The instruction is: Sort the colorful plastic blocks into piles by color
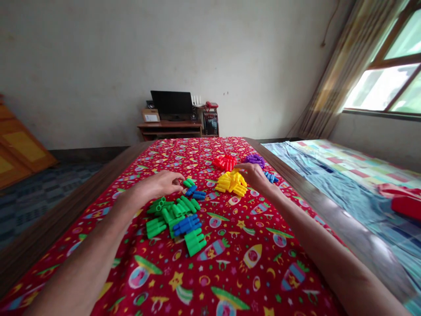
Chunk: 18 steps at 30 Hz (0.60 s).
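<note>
My left hand (pixel 168 183) is over the cloth, its fingers curved and a gap between them and the thumb. Just right of its fingertips lie a small green bullet-shaped building block (pixel 188 182) and blue blocks (pixel 196 193). Below this hand is a heap of green blocks (pixel 174 213), with a blue block (pixel 187 224) on its right side. My right hand (pixel 255 174) reaches over the far edge of a yellow block pile (pixel 231 182), fingers stretched leftward; its thumb is mostly hidden. Beyond sit a red block pile (pixel 224 162) and a purple one (pixel 254 160).
Blue blocks (pixel 271 177) lie right of my right wrist. A red patterned cloth (pixel 230 263) covers the long table. At its far end stands a desk with a monitor (pixel 173 104). A bed (pixel 345 184) borders the right side, and an orange cabinet (pixel 23 145) stands left.
</note>
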{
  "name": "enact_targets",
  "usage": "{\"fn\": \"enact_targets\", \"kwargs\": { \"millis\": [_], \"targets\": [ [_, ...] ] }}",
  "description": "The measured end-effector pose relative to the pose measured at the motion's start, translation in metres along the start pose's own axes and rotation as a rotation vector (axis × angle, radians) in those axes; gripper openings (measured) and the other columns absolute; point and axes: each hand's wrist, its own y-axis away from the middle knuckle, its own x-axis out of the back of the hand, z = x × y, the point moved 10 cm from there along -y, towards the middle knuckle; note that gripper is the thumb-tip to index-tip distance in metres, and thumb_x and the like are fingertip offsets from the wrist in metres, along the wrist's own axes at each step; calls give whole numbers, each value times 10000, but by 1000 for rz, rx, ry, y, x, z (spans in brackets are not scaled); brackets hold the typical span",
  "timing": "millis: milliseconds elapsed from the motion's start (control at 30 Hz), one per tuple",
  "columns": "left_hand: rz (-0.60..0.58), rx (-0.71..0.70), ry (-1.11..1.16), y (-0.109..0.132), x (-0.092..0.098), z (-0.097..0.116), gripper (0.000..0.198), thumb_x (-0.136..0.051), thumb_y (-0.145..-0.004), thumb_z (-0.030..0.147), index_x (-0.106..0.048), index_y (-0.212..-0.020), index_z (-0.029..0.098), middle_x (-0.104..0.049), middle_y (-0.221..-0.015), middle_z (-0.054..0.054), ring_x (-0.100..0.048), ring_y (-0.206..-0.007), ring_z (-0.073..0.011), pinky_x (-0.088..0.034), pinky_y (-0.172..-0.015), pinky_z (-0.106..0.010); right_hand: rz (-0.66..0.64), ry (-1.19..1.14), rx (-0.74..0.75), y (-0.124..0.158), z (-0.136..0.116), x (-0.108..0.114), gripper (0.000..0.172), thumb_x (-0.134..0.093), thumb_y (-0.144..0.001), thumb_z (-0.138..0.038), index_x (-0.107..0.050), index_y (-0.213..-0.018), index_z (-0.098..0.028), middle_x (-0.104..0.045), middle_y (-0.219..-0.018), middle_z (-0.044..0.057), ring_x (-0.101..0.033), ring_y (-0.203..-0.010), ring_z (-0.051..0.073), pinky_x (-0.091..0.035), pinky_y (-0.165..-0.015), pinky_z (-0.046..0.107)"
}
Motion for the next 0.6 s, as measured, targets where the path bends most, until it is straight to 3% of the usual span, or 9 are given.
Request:
{"fn": "enact_targets", "kwargs": {
  "millis": [100, 200, 367, 600],
  "targets": [
    [-45, -13, -13, -1, -10, -2, 358, -587, -747, 342, -710, -1071, 252, -763, -966, -1, -696, -858, -196, -501, -736, -215, -66, 25, -9, -1, -1, -13, 339, -534, -875, -80, -708, -1138, -204, -736, -1064, 93, -700, -936, 201, -509, -802, 271],
    [-11, -35, 20, -4, -13, 4, 337, -573, -756, 347, -725, -1038, 242, -762, -967, -19, -695, -862, -213, -506, -767, -244, -100, 20, 25, -1, -8, -18, 423, -502, -845, -13, -699, -1160, -215, -729, -1091, 89, -692, -960, 188, -507, -827, 267],
    [94, -143, 25, -11, -8, 16, 388, -569, -760, 295, -703, -1116, 222, -703, -1181, -68, -624, -1113, -265, -445, -982, -326, -62, 25, 75, 1, -11, -9, 510, -426, -799, 46, -673, -1200, -149, -736, -1035, 124, -694, -874, 170, -504, -760, 248],
    [146, -248, 39, -18, -29, 11, 467, -509, -770, 166, -647, -1215, 185, -583, -1366, -89, -501, -1285, -246, -345, -1105, -357, -81, 41, 115, 4, -38, 2, 390, -435, -861, -29, -703, -1116, -150, -743, -902, 106, -662, -732, 145, -428, -640, 218]
  ]
}}
